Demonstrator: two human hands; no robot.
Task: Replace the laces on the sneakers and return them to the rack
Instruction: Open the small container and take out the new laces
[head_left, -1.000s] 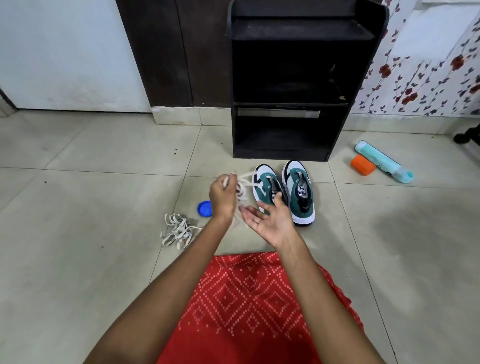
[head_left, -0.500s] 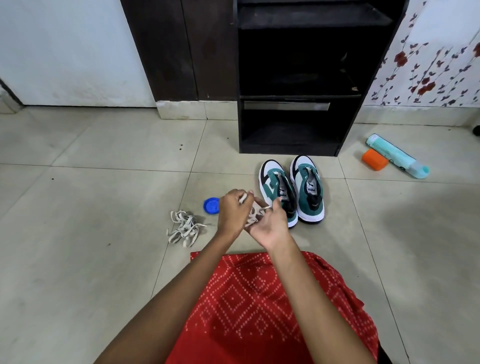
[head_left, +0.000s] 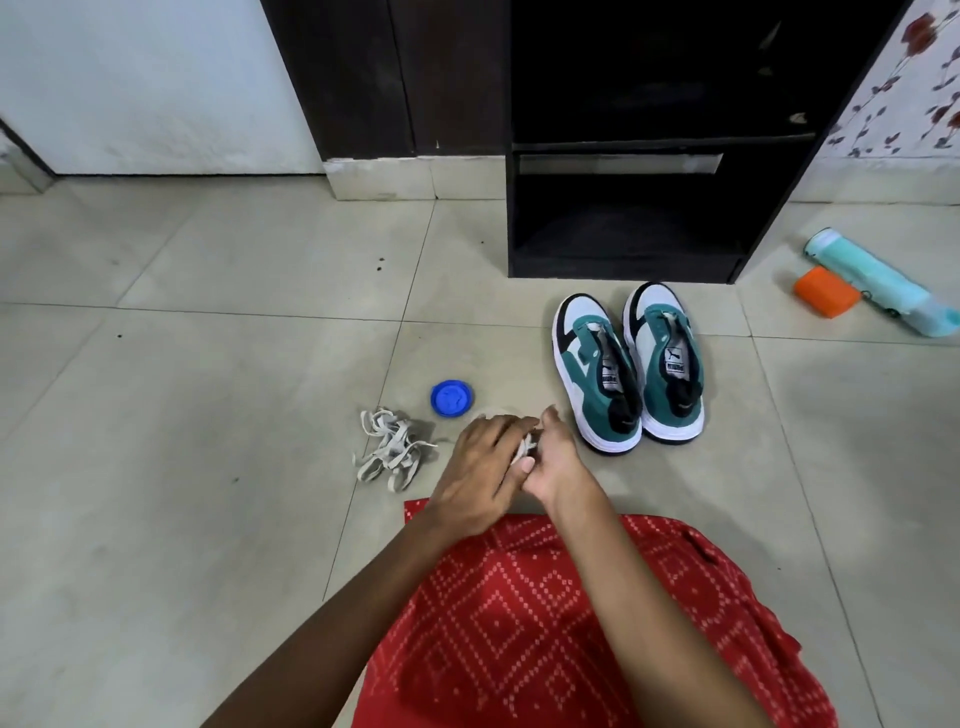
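Observation:
Two teal, white and black sneakers, the left one (head_left: 597, 371) and the right one (head_left: 667, 364), stand side by side on the tiled floor without laces, toes toward the black shoe rack (head_left: 623, 254). My left hand (head_left: 480, 470) and my right hand (head_left: 553, 462) meet just left of the sneakers' heels, and together they hold a bunched white lace (head_left: 525, 448) pressed between them. Most of that lace is hidden by my fingers. A second loose white lace (head_left: 390, 449) lies in a heap on the floor to the left of my hands.
A blue round lid (head_left: 452, 398) lies on the floor between the heaped lace and my hands. An orange box (head_left: 826, 297) and a pale teal bottle (head_left: 878, 280) lie to the right of the rack. My red patterned garment (head_left: 545, 623) covers the near floor.
My hands came together from apart, gathered the white lace into a bunch and dropped toward the floor. The view tilted down and moved closer to the sneakers.

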